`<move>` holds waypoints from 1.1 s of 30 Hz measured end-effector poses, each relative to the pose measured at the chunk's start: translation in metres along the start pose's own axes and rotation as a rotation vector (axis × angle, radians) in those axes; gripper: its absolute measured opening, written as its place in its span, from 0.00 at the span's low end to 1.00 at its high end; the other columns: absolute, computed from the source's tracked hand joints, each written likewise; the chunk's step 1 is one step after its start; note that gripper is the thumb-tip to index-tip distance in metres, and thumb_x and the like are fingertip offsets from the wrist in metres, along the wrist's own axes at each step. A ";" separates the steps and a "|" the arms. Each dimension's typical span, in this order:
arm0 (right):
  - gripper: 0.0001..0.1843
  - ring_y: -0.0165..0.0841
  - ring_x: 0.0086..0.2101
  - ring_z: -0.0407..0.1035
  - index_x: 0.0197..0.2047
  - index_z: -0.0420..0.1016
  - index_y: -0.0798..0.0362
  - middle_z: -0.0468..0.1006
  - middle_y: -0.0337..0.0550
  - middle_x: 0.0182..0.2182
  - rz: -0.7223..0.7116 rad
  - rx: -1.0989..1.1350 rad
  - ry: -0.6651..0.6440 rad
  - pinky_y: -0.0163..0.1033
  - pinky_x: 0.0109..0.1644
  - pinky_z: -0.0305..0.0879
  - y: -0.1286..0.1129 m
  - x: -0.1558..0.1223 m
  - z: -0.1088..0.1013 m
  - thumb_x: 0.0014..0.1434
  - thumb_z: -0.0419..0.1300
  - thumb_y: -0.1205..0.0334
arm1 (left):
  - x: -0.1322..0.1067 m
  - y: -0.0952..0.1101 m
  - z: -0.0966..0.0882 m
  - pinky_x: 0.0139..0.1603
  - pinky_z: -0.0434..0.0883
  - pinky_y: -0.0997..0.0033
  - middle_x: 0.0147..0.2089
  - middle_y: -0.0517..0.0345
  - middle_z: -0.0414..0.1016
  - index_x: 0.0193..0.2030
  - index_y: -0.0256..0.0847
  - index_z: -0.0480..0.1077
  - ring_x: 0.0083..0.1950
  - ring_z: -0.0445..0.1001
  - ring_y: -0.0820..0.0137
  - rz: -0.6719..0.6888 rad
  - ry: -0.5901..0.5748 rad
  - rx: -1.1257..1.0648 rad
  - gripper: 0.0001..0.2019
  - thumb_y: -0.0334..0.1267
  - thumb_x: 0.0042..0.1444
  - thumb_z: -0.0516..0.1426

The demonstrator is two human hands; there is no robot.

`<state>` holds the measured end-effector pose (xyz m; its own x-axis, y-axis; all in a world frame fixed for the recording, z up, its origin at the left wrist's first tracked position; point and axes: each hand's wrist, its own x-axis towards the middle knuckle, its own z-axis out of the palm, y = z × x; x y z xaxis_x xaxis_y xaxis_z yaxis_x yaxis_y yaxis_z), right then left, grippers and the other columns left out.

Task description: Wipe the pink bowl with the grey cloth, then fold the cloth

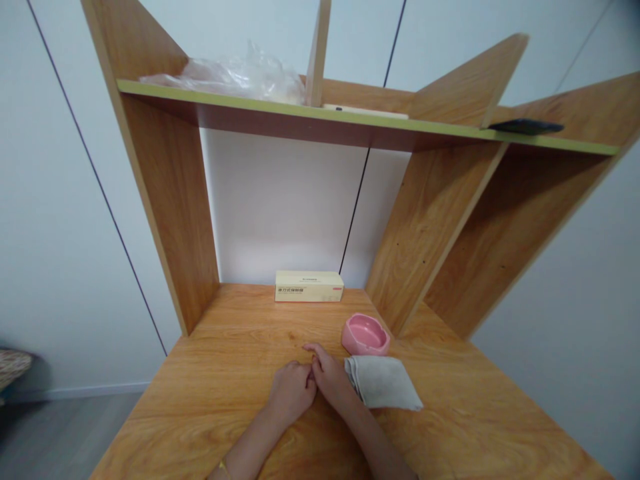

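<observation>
My left hand [291, 391] and my right hand [331, 377] rest together on the wooden desk [210, 387], fingertips touching each other. The left hand's fingers are curled under; what they hold, if anything, is hidden. My right hand pinches at the left one, index finger stretched forward. A folded grey cloth [383, 381] lies right beside my right hand. A pink bowl [365, 334] sits just behind the cloth. A pale yellow box [309, 286] stands at the back of the desk against the white wall.
Wooden side panels [175, 200] flank the desk nook. On the upper shelf [350, 123] lie a crumpled clear plastic bag [235, 73], a flat light object, and a dark phone-like object [525, 126] at the right.
</observation>
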<state>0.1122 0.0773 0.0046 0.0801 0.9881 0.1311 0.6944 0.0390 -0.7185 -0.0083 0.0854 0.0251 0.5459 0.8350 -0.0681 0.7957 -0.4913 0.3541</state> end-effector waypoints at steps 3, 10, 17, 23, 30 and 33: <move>0.20 0.32 0.44 0.68 0.46 0.68 0.53 0.76 0.45 0.42 0.004 0.007 -0.008 0.36 0.48 0.60 -0.001 0.000 -0.001 0.53 0.44 0.72 | 0.000 0.000 0.001 0.41 0.64 0.70 0.38 0.51 0.74 0.40 0.39 0.71 0.41 0.71 0.65 -0.004 0.001 0.003 0.15 0.33 0.53 0.45; 0.20 0.32 0.44 0.68 0.46 0.68 0.53 0.76 0.45 0.41 0.004 -0.003 -0.011 0.36 0.48 0.60 -0.003 -0.001 -0.002 0.54 0.43 0.72 | 0.000 0.000 0.001 0.41 0.64 0.70 0.38 0.50 0.74 0.39 0.38 0.71 0.41 0.71 0.65 -0.007 0.014 0.001 0.15 0.33 0.54 0.45; 0.20 0.32 0.44 0.68 0.46 0.68 0.52 0.76 0.45 0.42 -0.001 0.004 -0.005 0.36 0.48 0.60 -0.002 -0.001 -0.001 0.54 0.43 0.72 | -0.001 0.001 0.000 0.41 0.64 0.71 0.38 0.51 0.75 0.39 0.39 0.71 0.42 0.71 0.66 -0.008 0.009 0.000 0.14 0.33 0.54 0.46; 0.21 0.32 0.41 0.69 0.47 0.67 0.53 0.76 0.45 0.41 0.011 -0.018 -0.023 0.36 0.46 0.61 -0.003 -0.002 -0.003 0.53 0.43 0.72 | 0.000 0.000 0.002 0.41 0.64 0.70 0.38 0.50 0.74 0.39 0.38 0.72 0.41 0.71 0.65 0.002 0.015 0.004 0.15 0.33 0.54 0.45; 0.20 0.31 0.44 0.68 0.45 0.68 0.53 0.76 0.44 0.42 0.000 0.001 -0.015 0.36 0.48 0.60 -0.002 -0.001 -0.002 0.53 0.43 0.72 | 0.000 0.000 0.001 0.40 0.65 0.70 0.38 0.50 0.74 0.39 0.38 0.72 0.41 0.71 0.64 0.000 0.010 0.005 0.14 0.33 0.53 0.45; 0.20 0.32 0.44 0.68 0.46 0.68 0.53 0.76 0.44 0.42 0.003 -0.003 -0.011 0.36 0.48 0.60 -0.001 -0.001 -0.001 0.53 0.43 0.73 | 0.000 0.000 0.000 0.41 0.65 0.70 0.38 0.50 0.74 0.39 0.38 0.71 0.41 0.71 0.65 -0.003 0.004 0.008 0.15 0.33 0.54 0.45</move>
<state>0.1121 0.0759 0.0064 0.0745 0.9898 0.1216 0.6962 0.0357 -0.7170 -0.0079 0.0856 0.0251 0.5425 0.8375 -0.0654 0.7995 -0.4909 0.3462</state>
